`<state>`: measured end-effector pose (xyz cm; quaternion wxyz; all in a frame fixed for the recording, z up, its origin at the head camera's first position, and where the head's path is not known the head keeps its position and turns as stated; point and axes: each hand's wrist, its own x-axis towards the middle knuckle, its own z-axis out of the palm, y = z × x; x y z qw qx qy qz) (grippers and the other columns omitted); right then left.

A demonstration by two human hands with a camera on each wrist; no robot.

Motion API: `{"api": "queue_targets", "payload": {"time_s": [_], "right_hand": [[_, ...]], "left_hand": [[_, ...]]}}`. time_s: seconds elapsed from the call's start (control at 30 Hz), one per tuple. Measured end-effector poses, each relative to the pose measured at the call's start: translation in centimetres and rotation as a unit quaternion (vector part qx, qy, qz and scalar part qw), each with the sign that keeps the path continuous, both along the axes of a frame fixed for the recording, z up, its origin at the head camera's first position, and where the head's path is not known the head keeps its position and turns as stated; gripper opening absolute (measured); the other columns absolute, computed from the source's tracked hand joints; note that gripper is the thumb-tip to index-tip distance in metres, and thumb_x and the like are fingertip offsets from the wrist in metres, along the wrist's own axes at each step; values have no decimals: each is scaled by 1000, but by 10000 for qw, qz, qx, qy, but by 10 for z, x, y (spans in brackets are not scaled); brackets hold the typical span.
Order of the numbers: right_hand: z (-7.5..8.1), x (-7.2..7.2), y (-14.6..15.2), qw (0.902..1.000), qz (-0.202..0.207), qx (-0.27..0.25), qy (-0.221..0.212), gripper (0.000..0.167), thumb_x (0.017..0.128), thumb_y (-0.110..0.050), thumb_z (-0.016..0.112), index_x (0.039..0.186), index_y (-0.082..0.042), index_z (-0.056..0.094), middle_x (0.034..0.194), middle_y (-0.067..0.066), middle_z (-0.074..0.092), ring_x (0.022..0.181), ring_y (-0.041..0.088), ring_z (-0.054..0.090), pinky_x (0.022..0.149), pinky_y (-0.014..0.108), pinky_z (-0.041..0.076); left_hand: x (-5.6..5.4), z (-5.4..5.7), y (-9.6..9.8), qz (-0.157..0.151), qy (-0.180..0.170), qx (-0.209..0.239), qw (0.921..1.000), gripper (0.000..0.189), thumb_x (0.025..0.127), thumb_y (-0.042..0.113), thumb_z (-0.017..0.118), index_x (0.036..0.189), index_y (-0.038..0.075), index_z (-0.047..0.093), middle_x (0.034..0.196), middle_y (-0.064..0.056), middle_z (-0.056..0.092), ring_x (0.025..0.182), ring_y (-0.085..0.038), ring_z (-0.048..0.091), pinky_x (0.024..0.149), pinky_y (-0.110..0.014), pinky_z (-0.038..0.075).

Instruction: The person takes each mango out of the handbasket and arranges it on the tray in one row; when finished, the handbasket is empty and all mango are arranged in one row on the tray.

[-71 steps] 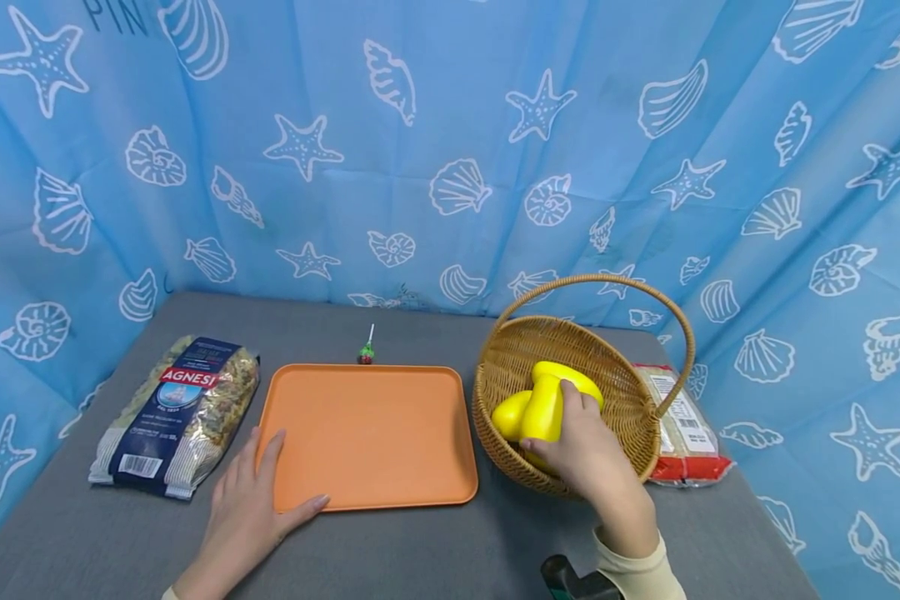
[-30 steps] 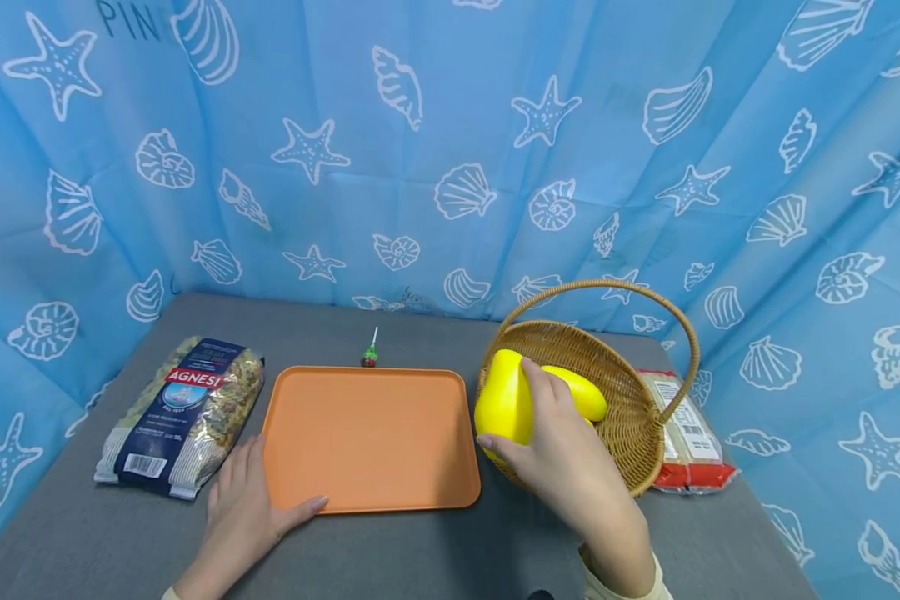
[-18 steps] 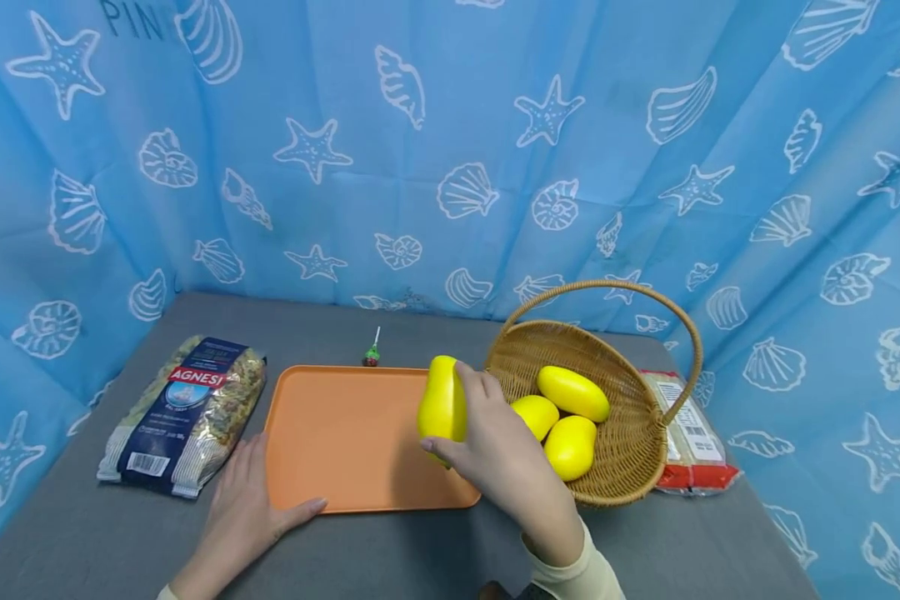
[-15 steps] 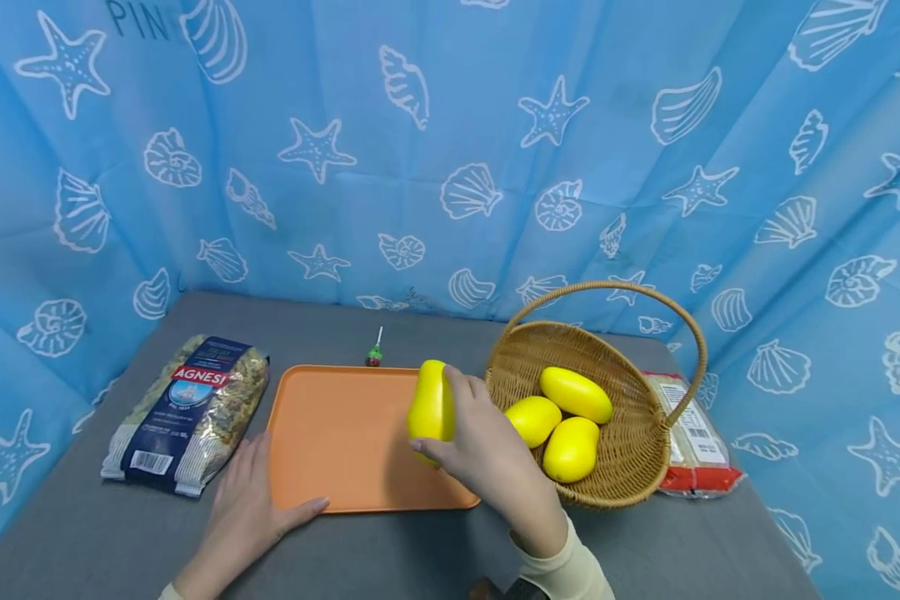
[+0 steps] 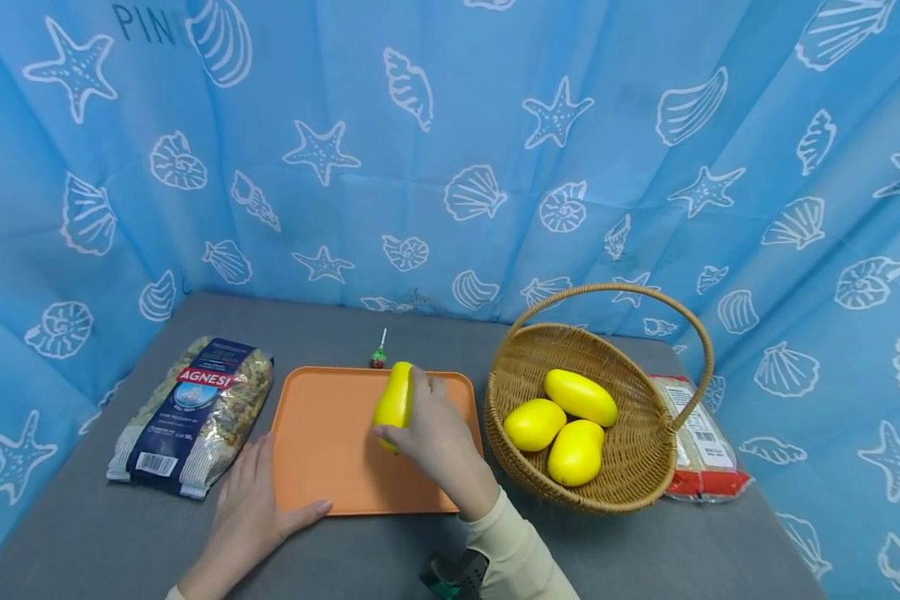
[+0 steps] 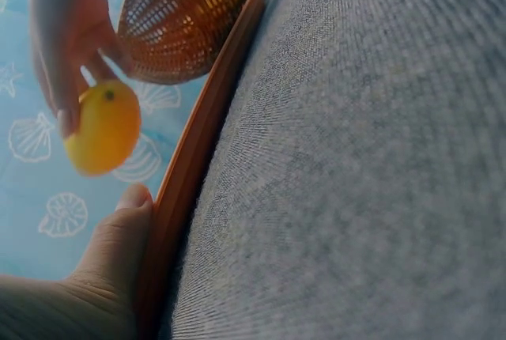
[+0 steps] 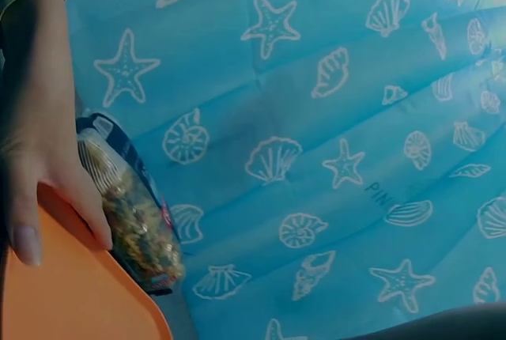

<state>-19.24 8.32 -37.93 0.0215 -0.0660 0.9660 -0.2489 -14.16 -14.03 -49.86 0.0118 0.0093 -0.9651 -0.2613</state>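
Note:
My right hand (image 5: 438, 433) grips a yellow mango (image 5: 394, 406) over the middle of the orange tray (image 5: 330, 442). Seen low in the left wrist view, the mango (image 6: 107, 126) is held from above by the fingers and hangs clear of the tray's edge (image 6: 198, 142). My left hand (image 5: 249, 508) rests at the tray's near left corner, fingers along the left side and thumb on the front rim. More mangoes (image 5: 575, 452) lie in the wicker basket (image 5: 630, 467) to the right. In the right wrist view my left hand (image 7: 47, 150) shows on the tray; the right fingers are out of that view.
An Agnesi pasta bag (image 5: 195, 417) lies left of the tray. A lollipop (image 5: 378, 354) sits just behind the tray. A red and clear packet (image 5: 701, 442) lies partly behind the basket, whose tall handle (image 5: 615, 287) arches upward. A blue shell-print curtain (image 5: 450, 150) closes off the back.
My right hand has lifted the mango out of the basket and carried it left over the tray. The left hand has stayed at the tray's corner.

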Motion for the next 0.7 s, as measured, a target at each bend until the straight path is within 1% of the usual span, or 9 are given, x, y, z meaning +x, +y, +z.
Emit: {"api": "queue_targets", "payload": {"time_s": [0.17, 0.27, 0.43, 0.5, 0.63, 0.7], "right_hand": [[-7, -5, -16, 9997, 144, 165, -90, 93, 76, -42, 80, 146, -7, 31, 122, 19, 50, 71, 18, 54, 55, 27, 47], [-12, -9, -27, 9993, 272, 243, -126, 94, 76, -44, 78, 148, -7, 29, 122, 18, 50, 72, 17, 54, 57, 27, 48], [-23, -20, -47, 9983, 465, 341, -123, 93, 78, -46, 76, 149, -10, 28, 133, 18, 46, 77, 18, 57, 58, 26, 49], [-28, -24, -55, 9976, 535, 427, -47, 92, 78, -47, 76, 149, -12, 29, 136, 18, 44, 79, 19, 58, 59, 25, 49], [-34, -31, -68, 9964, 653, 538, 15, 93, 78, -49, 75, 149, -12, 28, 137, 16, 43, 82, 18, 59, 60, 24, 50], [-37, -33, -74, 9962, 692, 532, 22, 93, 79, -49, 75, 149, -12, 28, 136, 15, 44, 82, 17, 58, 60, 24, 50]], "left_hand": [[-1, 0, 0, 22, -69, -72, 9999, 135, 59, 84, 63, 146, -8, 17, 146, -32, 26, 133, -50, 23, 101, -72, 23], [-1, 1, 1, 75, -163, -103, 9998, 136, 59, 85, 61, 146, -9, 17, 146, -32, 26, 133, -50, 22, 102, -72, 22], [-1, 2, 2, 156, -324, -78, 9993, 137, 58, 86, 61, 146, -9, 16, 146, -33, 24, 133, -50, 21, 102, -72, 21], [-1, 2, 2, 154, -352, -63, 9992, 137, 58, 87, 60, 147, -8, 16, 147, -32, 24, 133, -50, 21, 102, -73, 22], [-1, 1, 1, 114, -422, -20, 9990, 137, 59, 87, 59, 148, -7, 14, 148, -31, 24, 135, -50, 20, 101, -73, 22], [-1, 1, 1, 107, -377, -38, 9992, 137, 59, 88, 58, 148, -7, 15, 147, -31, 25, 135, -50, 20, 101, -73, 22]]}}
